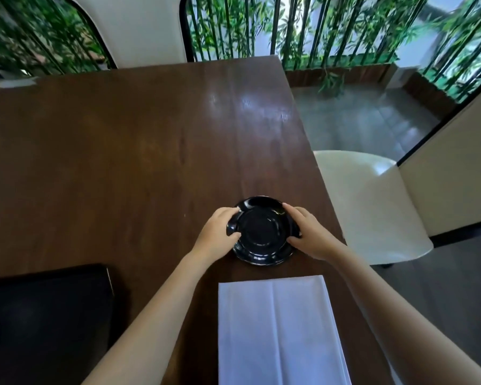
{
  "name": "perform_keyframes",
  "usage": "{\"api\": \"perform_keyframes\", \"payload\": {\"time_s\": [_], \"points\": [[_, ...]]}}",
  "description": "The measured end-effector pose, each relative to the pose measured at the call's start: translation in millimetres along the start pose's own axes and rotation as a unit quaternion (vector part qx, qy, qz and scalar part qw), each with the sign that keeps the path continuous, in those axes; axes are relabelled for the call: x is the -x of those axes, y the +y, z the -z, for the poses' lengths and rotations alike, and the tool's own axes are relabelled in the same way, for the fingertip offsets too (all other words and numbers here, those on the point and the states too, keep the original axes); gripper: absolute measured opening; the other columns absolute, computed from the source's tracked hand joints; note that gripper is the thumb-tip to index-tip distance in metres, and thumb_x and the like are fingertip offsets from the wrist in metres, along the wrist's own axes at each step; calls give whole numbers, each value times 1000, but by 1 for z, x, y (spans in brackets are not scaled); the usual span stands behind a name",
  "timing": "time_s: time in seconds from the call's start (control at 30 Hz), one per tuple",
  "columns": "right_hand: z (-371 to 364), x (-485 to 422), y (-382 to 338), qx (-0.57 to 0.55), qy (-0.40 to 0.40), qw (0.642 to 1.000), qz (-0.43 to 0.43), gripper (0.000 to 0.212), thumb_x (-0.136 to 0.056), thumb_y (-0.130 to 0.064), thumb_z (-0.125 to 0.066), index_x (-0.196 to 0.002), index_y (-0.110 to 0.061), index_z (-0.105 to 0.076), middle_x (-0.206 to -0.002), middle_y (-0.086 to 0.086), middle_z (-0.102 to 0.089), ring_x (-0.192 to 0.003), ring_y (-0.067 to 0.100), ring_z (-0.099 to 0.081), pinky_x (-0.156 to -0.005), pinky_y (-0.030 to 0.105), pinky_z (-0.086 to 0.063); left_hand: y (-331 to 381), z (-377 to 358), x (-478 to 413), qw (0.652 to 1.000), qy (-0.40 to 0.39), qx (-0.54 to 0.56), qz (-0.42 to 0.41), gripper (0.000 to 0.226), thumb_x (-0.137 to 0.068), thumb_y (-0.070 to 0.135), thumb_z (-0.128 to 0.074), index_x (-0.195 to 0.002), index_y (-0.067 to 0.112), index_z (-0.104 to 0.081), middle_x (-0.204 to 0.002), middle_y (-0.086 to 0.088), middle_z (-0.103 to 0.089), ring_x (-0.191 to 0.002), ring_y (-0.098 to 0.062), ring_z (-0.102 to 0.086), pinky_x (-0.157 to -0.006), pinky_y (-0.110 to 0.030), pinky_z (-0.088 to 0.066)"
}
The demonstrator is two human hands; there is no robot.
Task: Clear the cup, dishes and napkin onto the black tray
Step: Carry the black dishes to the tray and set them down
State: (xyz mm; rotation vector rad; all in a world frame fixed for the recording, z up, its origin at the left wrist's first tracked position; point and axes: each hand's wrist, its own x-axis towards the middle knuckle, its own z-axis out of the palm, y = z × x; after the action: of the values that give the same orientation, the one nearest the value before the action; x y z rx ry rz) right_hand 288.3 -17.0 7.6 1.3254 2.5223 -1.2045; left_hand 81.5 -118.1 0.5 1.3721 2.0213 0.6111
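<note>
1. The left hand [218, 230] reached forward from the near left, forearm angled across the dark wooden table [122, 151], and curled over the left rim of the black dishes [261, 232], fingers on the far edge and thumb on the near edge.
2. The right hand [307, 236] mirrored it from the near right, fingers wrapped over the right rim and thumb pressed to the near side.
3. The dishes looked like a small stack, a glossy black plate over a wider one, near the table's right edge; whether they were lifted or resting could not be told.
4. A folded white napkin [278, 329] lay flat on the table just nearer than the dishes, between the two forearms.
5. The black tray [47, 315] sat at the near left, well apart from the dishes.
6. A cream chair [372, 207] stood to the right of the table.
</note>
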Motion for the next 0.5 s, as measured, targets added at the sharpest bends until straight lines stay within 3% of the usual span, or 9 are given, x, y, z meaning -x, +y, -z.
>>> {"api": "perform_keyframes", "payload": {"time_s": [0.07, 0.13, 0.23, 0.37, 0.5], "points": [[-4, 1, 4, -42, 7, 999, 4, 80, -83, -4, -57, -148, -21, -15, -146, 6, -29, -135, 18, -30, -102, 17, -24, -4, -2, 1, 1000, 8, 19, -2, 57, -82, 5, -63, -135, 17, -44, -141, 0, -42, -129, -16, -40, -98, -17, -27], [-6, 2, 7, -85, 17, 996, 4, 81, -81, -1, -59, -148, -23, -18, -143, 3, -32, -128, 11, -35, -98, 14, -28, -7, -3, 2, 999, 15, 49, -2, 58, -81, 3, -63, -134, 18, -45, -140, 0, -44, -129, -15, -41, -100, -18, -27], [-6, 2, 11, -159, 26, 987, 2, 81, -79, 3, -60, -146, -25, -24, -137, -3, -36, -123, 10, -40, -95, 20, -40, -9, -4, 2, 997, 23, 73, 2, 58, -81, 3, -64, -133, 20, -47, -140, 2, -46, -128, -12, -41, -100, -19, -29], [-7, 2, 13, -235, 33, 971, -8, 81, -77, 10, -62, -144, -25, -32, -143, -1, -41, -122, 20, -50, -99, 41, -48, -8, -5, 1, 997, 29, 72, 10, 59, -81, 2, -64, -134, 19, -47, -140, 1, -47, -128, -14, -41, -100, -19, -30], [-8, 1, 10, -249, 47, 966, -45, 82, -76, 11, -59, -142, -32, -36, -127, 5, -60, -91, 18, -63, -85, 33, -55, -6, -5, 1, 997, 33, 65, 9, 59, -80, -1, -64, -133, 16, -48, -140, -1, -47, -129, -16, -41, -101, -19, -30]]}}
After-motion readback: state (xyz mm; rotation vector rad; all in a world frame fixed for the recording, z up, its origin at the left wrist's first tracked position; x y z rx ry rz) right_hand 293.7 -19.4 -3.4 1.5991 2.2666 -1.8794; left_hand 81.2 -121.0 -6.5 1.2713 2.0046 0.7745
